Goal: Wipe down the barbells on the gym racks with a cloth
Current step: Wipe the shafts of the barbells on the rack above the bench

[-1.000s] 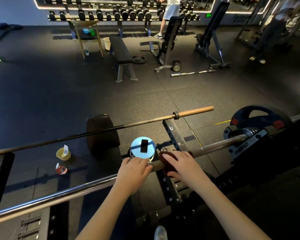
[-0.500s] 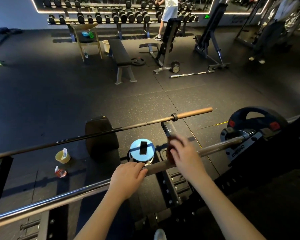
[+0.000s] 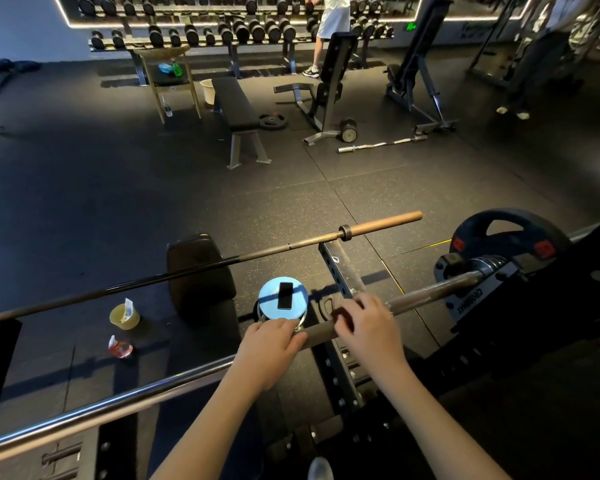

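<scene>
1. The near barbell (image 3: 433,292) lies across the rack in front of you and runs up to a black weight plate (image 3: 510,233) on your right.
2. Your right hand (image 3: 369,327) curls its fingers over a dark red cloth (image 3: 342,315), holding it round the bar.
3. Your left hand (image 3: 271,344) grips the same bar just beside it, fingers wrapped over.
4. A second barbell (image 3: 291,244) sits beyond, roughly parallel.
5. A yellow cup (image 3: 123,317) stands on the black rubber floor (image 3: 84,202). Far back are a flat bench (image 3: 234,105) and a dumbbell rack (image 3: 222,32) along the wall.

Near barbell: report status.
Hands: left hand grips near barbell, right hand holds cloth on it. In the way: rack upright just past right hand.
</scene>
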Tool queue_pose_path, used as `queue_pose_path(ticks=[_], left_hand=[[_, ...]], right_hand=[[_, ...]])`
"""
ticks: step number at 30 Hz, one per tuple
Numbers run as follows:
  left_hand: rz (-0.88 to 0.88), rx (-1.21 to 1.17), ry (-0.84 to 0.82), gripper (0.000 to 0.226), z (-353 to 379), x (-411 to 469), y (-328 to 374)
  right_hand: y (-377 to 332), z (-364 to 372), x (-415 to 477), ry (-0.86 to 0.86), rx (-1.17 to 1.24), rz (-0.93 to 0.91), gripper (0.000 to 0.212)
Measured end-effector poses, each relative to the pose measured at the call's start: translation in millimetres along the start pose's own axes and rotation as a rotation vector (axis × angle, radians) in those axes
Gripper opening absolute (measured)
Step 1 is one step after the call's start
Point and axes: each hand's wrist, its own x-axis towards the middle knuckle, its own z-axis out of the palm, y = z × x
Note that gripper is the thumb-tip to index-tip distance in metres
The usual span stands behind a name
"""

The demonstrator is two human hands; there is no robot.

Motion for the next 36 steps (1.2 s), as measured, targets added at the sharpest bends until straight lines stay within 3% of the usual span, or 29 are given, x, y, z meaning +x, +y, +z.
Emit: queue_pose_path(ticks=[4,8,11,16,20,23,26,28,32,36], left_hand=[[0.017,0.040,0.031,0.040,6,6,8],[0.024,0.047,0.039,0.039,7,8,6],[0.026,0.061,0.040,0.040,7,7,7],[0.019,0.097,-0.011,0.043,5,6,8],[0.029,0.080,-0.055,0.042,2,12,15],[0.041,0.068,-0.041,0.040,3,13,23],[0.045,0.067,-0.011,0.039,6,12,23],[0.048,0.067,-0.013,0.038,6,12,22],[0.063,0.066,-0.066,0.037,4,20,23],[0.085,0.044,-0.106,0.036,5,31,32]], right_hand=[[22,1,4,0.100,0.017,0.185,0.024],[9,12,-6,0.093,0.062,0.056,0.023],[41,-1,2,0.034,0.070,0.010,0.021],[41,-3,11,0.151,0.107,0.252,0.022],[30,-1,0,0.005,0.164,0.024,0.028],[56,-19,19,-0.012,0.173,0.174,0.036],[62,-25,31,0.128,0.143,0.374,0.030],[50,-18,22,0.170,0.144,0.332,0.021],[62,-17,7,0.078,0.171,0.112,0.008],[95,-31,31,0.187,0.091,0.312,0.011]])
